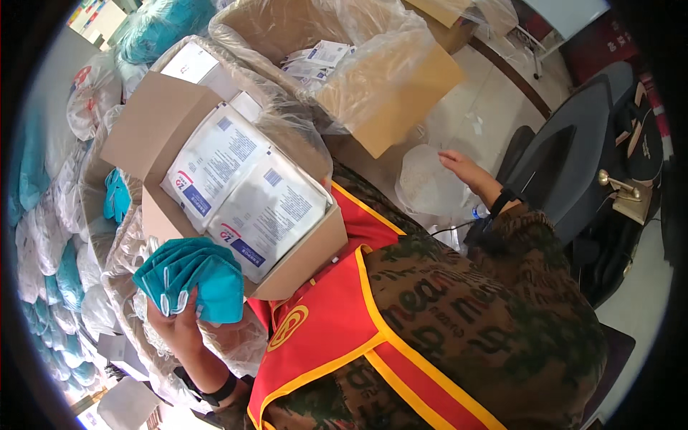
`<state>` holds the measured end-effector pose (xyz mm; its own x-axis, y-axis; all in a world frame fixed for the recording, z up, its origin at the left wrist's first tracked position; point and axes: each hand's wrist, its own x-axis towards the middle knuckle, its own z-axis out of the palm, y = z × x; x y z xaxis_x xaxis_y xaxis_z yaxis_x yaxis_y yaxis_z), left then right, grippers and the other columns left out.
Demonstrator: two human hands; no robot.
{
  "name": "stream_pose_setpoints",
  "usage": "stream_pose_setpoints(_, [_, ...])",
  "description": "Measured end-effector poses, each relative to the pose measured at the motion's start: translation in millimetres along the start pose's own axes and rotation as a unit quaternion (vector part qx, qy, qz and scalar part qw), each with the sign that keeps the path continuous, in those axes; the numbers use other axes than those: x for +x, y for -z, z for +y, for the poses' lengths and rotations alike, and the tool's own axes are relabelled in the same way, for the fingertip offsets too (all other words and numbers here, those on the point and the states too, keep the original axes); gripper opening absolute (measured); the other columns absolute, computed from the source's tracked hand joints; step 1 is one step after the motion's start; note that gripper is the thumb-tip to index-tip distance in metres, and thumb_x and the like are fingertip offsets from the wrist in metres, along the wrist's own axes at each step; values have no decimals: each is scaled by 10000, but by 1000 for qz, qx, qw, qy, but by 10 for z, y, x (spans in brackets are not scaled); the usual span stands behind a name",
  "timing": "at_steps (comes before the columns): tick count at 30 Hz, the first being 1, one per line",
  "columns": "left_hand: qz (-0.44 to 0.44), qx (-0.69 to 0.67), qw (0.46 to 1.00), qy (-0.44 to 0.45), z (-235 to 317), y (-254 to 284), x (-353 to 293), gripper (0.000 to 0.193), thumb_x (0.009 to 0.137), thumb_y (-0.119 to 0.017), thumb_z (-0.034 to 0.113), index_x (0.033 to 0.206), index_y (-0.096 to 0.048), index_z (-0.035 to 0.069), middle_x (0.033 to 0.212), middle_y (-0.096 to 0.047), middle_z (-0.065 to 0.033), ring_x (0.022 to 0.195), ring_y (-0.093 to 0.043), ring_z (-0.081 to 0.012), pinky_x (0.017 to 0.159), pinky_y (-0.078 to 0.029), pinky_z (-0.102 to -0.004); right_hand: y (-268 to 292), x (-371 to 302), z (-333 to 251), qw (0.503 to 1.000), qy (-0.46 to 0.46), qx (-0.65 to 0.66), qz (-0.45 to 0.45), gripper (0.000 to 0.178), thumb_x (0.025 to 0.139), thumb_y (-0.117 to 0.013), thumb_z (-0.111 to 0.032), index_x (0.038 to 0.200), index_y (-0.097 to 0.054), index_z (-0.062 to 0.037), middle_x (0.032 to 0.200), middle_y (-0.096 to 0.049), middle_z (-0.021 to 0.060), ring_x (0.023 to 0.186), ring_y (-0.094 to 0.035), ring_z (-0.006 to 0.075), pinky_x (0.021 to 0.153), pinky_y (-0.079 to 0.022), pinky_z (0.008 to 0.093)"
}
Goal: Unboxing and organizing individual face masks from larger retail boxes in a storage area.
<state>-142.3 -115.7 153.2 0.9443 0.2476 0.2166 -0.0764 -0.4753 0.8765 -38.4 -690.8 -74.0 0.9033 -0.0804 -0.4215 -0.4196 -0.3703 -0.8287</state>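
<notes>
My left hand (178, 328) is closed around a stack of folded teal face masks (208, 278) with white straps, held beside the near left corner of an open cardboard box (304, 266). Flat white printed packets (276, 204) fill this box in two side-by-side rows. Out to the right, my right hand (464, 170) is empty, its fingers stretched out. Beneath it, or just beside it, lies a round, cloudy, translucent plastic thing (428, 179), and I cannot tell whether they touch.
Behind the box, a large plastic-lined carton (387, 79) holds loose white packets (319, 61). Plastic bags of teal and white goods (54, 247) pile up on the left. A dark office chair (566, 154) stands at the right, with a dark cap (647, 143) near it.
</notes>
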Motion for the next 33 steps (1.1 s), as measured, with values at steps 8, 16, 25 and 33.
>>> stream_pose_setpoints(8, [-21,-38,999,-21,86,-150,15,298,733,-730,-16,1025,-680,11,989,-696,-40,885,-638,-145,832,-493,-292,-402,-283,-1747,978,124,80,-150,256,957,-563,-197,1124,-631,-15,973,-619,4,982,-575,118,891,-459,263])
stream_pose_setpoints(16, [53,74,981,-173,308,-386,-33,327,752,-748,116,1052,-672,12,1052,-684,-174,963,-670,-305,849,-501,-366,-1536,-1216,-3502,740,623,-58,-249,522,695,-786,-64,1186,-613,-37,1129,-572,138,1024,-571,305,907,-467,366])
stream_pose_setpoints(25, [-70,130,965,-217,338,-320,167,567,823,-717,90,1328,-479,-7,1354,-500,-169,1236,-512,-263,991,-437,-349,-1649,-1232,-3861,649,719,-62,-239,388,758,-717,-47,1115,-573,-2,1039,-591,127,952,-599,270,821,-485,359])
stream_pose_setpoints(33, [50,97,981,-159,666,-265,69,529,772,-693,19,1276,-536,48,1373,-483,-166,1228,-499,-242,1020,-372,-376,-1765,-833,-3989,829,326,158,-425,319,887,-636,-145,1149,-561,21,1021,-648,68,889,-620,102,793,-522,256])
